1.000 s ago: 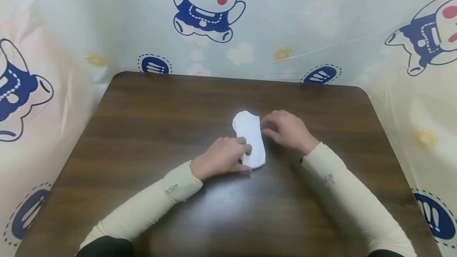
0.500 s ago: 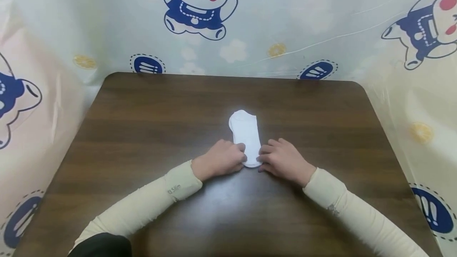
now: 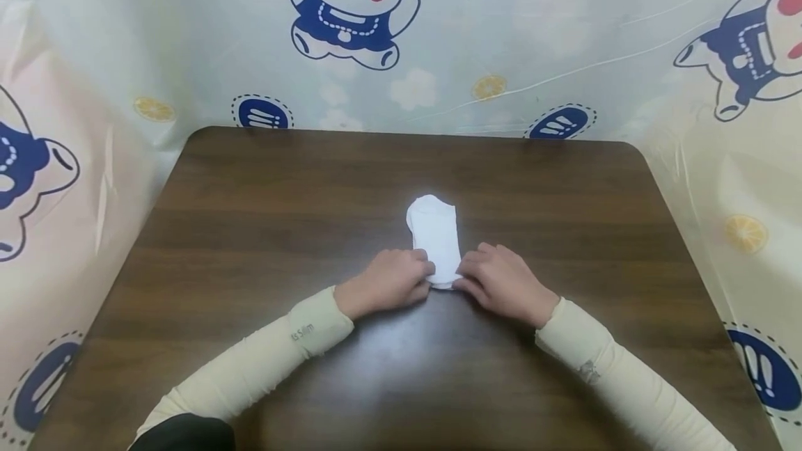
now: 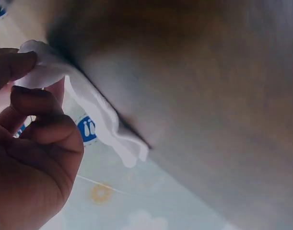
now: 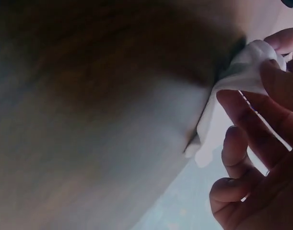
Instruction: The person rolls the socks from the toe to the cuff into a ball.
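White ankle socks (image 3: pixel 435 232), stacked flat with the toe end toward me, lie on the brown table in the head view. My left hand (image 3: pixel 393 278) pinches the left side of that near end. At the right corner, my right hand (image 3: pixel 504 284) pinches the cloth between thumb and fingers. The left wrist view shows the sock edge (image 4: pixel 96 105) lifted and wavy, with thumb (image 4: pixel 14 69) against it. From the right wrist, the raised toe end (image 5: pixel 251 62) appears bunched between the fingertips. Part of the near end is hidden behind my fingers.
The dark wood-grain table (image 3: pixel 301 193) has rounded far corners. A pale curtain (image 3: pixel 489 26) with cartoon bears hangs close around its back and sides. Light sleeves (image 3: pixel 250 360) cover both forearms.
My right hand has come from beside the upper right edge of the socks down to their near corner and taken hold. My left hand has closed on the near end, which is now slightly lifted.
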`<control>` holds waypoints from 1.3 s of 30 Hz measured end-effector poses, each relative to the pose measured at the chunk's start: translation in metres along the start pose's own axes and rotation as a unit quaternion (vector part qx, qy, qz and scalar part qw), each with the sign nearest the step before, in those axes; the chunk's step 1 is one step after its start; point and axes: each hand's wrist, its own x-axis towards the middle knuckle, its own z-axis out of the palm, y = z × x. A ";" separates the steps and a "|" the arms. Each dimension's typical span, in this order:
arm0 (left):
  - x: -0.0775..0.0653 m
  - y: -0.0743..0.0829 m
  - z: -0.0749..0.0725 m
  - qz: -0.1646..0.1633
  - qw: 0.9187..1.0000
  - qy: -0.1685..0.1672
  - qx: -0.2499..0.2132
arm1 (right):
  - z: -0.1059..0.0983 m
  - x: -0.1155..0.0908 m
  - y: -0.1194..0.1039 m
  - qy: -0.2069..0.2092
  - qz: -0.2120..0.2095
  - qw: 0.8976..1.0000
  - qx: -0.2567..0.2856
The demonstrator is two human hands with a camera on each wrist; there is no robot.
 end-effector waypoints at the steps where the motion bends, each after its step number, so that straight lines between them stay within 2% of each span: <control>1: 0.000 -0.001 -0.001 -0.017 0.999 -0.009 -0.031 | -0.001 0.001 0.000 -0.006 0.015 1.000 0.017; 5: 0.001 -0.004 -0.006 -0.078 0.985 -0.029 -0.149 | -0.004 0.005 0.000 -0.032 0.060 0.995 0.067; 7: 0.002 -0.006 -0.006 -0.097 0.978 -0.031 -0.180 | -0.004 0.007 0.000 -0.045 0.074 0.993 0.074; 9: 0.002 -0.006 -0.006 -0.105 0.976 -0.031 -0.186 | -0.004 0.010 0.001 -0.060 0.081 0.992 0.073; 11: 0.003 -0.006 -0.005 -0.109 0.978 -0.033 -0.176 | -0.003 0.013 0.001 -0.073 0.086 0.991 0.068; 16: 0.005 -0.004 -0.002 -0.110 0.987 -0.033 -0.115 | 0.001 0.017 0.000 -0.092 0.100 0.990 0.032; 21: 0.005 -0.001 -0.003 -0.069 0.997 -0.012 -0.043 | 0.005 0.018 -0.002 -0.080 0.121 0.989 -0.019; 24: 0.002 0.001 -0.004 -0.043 0.999 -0.007 0.000 | 0.004 0.017 -0.004 -0.049 0.122 0.991 -0.041; 27: 0.000 0.004 -0.006 -0.024 0.999 -0.011 0.034 | 0.002 0.014 -0.007 0.006 0.091 0.994 -0.057; 30: -0.001 0.006 -0.006 -0.012 0.998 -0.018 0.055 | -0.001 0.010 -0.009 0.050 0.027 0.997 -0.055; 34: -0.001 0.006 -0.006 -0.014 0.998 -0.018 0.061 | 0.002 0.004 -0.010 0.057 -0.053 0.996 -0.054; 36: -0.001 0.006 -0.005 -0.019 0.998 -0.014 0.058 | 0.006 0.002 -0.009 0.056 -0.067 0.994 -0.065; 39: -0.002 0.006 -0.005 -0.024 0.998 -0.011 0.050 | 0.010 0.000 -0.008 0.058 -0.067 0.993 -0.077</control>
